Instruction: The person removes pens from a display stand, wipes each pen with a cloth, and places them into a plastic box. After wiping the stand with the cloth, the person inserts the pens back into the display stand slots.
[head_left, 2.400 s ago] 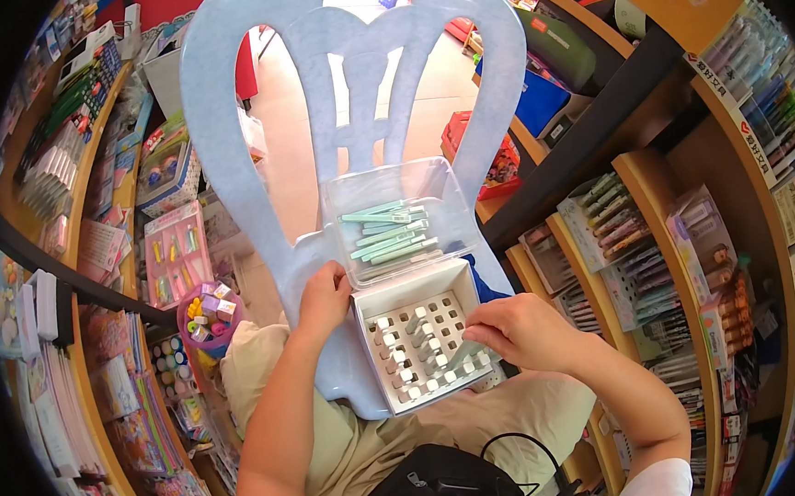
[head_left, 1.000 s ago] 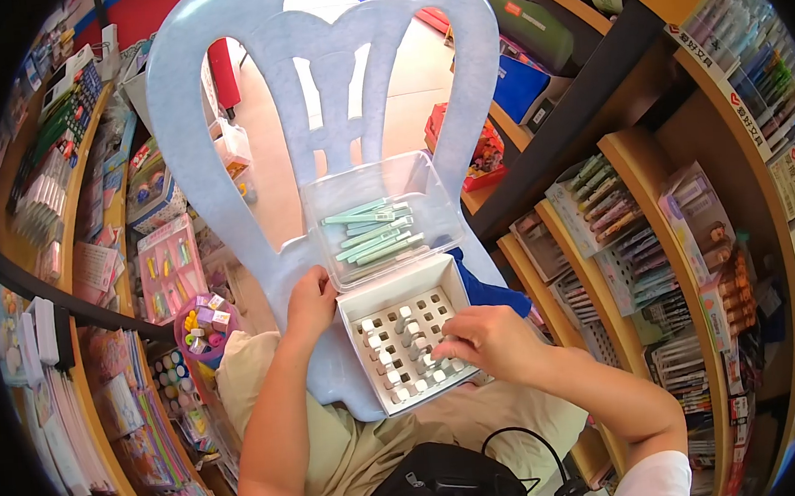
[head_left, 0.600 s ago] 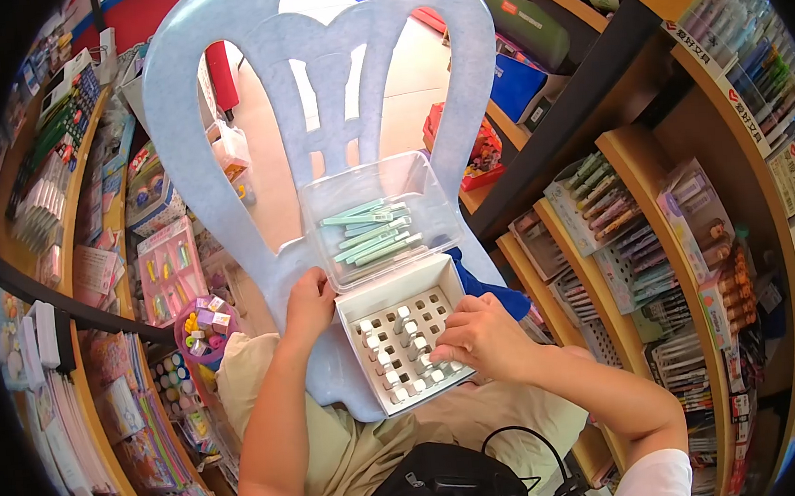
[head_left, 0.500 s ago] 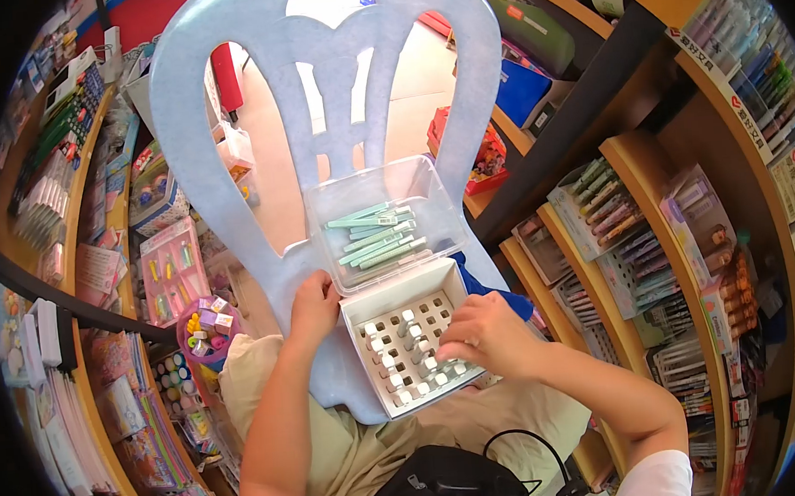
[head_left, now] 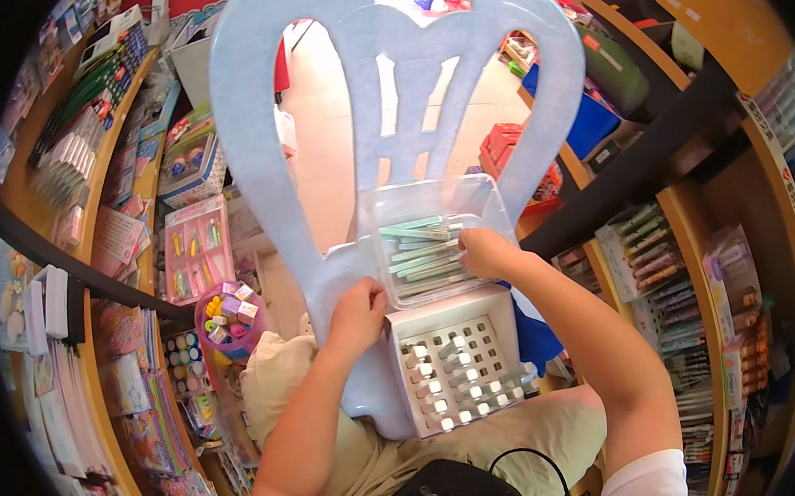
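My right hand point(head_left: 490, 253) is over the right side of a clear plastic tray point(head_left: 491, 203), fingers closed at the ends of slim teal sticks point(head_left: 421, 257) with pale labels. Whether a stick is between the fingertips I cannot make out. Below the tray is a white box point(head_left: 406, 390) whose insert has rows of square holes. Several white-topped pieces point(head_left: 462, 375) stand in the left and lower holes. My left hand point(head_left: 358, 317) is curled beside the box's upper left corner, its fingertips partly hidden. Both containers rest on a pale blue plastic chair point(head_left: 318, 161).
Shelves of stationery point(head_left: 665, 257) rise close on the right, and shelves of notebooks point(head_left: 66, 391) on the left. A pink basket point(head_left: 228, 329) of small items stands left of the chair. Something blue point(head_left: 534, 331) lies beside the box. A black bag point(head_left: 442, 489) is at my lap.
My right hand has moved from above the white box up to the sticks in the clear tray. The left hand remains by the box corner. The whole view has shifted.
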Action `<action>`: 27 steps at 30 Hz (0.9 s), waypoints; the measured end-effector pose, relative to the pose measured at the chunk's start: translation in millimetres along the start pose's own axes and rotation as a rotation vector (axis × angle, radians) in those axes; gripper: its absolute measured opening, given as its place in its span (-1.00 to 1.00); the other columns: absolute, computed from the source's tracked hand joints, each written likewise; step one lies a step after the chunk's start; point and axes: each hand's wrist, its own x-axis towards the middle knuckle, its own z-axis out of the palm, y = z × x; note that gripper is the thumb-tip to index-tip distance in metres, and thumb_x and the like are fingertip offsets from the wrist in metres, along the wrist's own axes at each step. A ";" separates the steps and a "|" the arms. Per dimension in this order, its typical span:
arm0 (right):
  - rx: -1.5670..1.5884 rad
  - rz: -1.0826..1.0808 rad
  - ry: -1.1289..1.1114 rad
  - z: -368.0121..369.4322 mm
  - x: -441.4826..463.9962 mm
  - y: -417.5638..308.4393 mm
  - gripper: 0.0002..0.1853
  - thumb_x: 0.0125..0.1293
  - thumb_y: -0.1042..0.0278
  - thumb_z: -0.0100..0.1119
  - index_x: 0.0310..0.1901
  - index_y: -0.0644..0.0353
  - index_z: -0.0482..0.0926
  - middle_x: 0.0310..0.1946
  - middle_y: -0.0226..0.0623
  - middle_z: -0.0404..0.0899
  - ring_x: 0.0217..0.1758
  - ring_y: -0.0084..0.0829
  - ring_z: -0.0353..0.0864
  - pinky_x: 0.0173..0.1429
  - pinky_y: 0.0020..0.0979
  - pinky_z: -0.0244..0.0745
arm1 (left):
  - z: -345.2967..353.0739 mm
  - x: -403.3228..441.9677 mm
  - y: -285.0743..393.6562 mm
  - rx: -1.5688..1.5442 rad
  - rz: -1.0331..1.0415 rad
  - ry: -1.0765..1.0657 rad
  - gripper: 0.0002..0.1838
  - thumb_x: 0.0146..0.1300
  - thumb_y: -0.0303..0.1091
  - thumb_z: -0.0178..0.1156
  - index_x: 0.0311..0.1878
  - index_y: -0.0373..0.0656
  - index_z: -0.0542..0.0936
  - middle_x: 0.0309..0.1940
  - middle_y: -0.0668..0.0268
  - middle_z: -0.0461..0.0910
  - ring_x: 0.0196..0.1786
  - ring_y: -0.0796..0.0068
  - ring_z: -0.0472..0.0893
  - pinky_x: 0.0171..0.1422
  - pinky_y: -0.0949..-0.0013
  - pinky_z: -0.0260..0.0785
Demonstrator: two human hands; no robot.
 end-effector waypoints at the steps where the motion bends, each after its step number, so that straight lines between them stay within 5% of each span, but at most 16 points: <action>1: -0.045 0.019 -0.034 1.9 4.8 -5.5 -0.79 0.10 0.35 0.24 -0.25 0.29 0.59 -0.23 -0.02 0.61 -0.12 -0.03 0.59 -0.04 -0.18 0.47 | -1.0 -0.3 1.8 0.004 -0.012 0.001 -0.83 0.20 -0.35 0.10 -0.28 -0.26 0.54 -0.43 0.02 0.61 -0.33 0.05 0.61 -0.21 0.15 0.42; 11: -0.185 -0.035 -0.251 5.2 13.6 -3.4 -0.79 0.07 0.38 0.20 -0.23 0.21 0.61 -0.23 -0.07 0.62 -0.09 -0.08 0.59 -0.04 -0.21 0.47 | -4.3 -1.9 9.5 0.013 -0.023 -0.022 -0.84 0.21 -0.36 0.09 -0.27 -0.27 0.53 -0.37 0.02 0.61 -0.24 -0.01 0.59 -0.14 0.11 0.41; 19: 0.052 -0.063 -0.239 -18.1 -10.3 -8.3 -0.81 0.15 0.39 0.17 -0.23 0.29 0.59 -0.26 -0.04 0.62 -0.13 -0.09 0.59 -0.07 -0.26 0.45 | -1.5 -1.5 5.5 0.005 -0.031 -0.018 -0.84 0.22 -0.35 0.10 -0.27 -0.26 0.53 -0.40 0.03 0.60 -0.29 0.03 0.59 -0.18 0.14 0.41; 27: 0.205 -0.308 0.467 -82.7 -102.9 -6.0 -0.88 0.23 0.42 0.14 -0.29 0.30 0.51 -0.30 -0.05 0.50 -0.22 -0.03 0.52 -0.13 -0.22 0.42 | -1.4 -1.3 4.1 -0.003 0.010 0.002 -0.83 0.22 -0.32 0.11 -0.29 -0.25 0.52 -0.51 0.07 0.57 -0.43 0.14 0.57 -0.29 0.21 0.38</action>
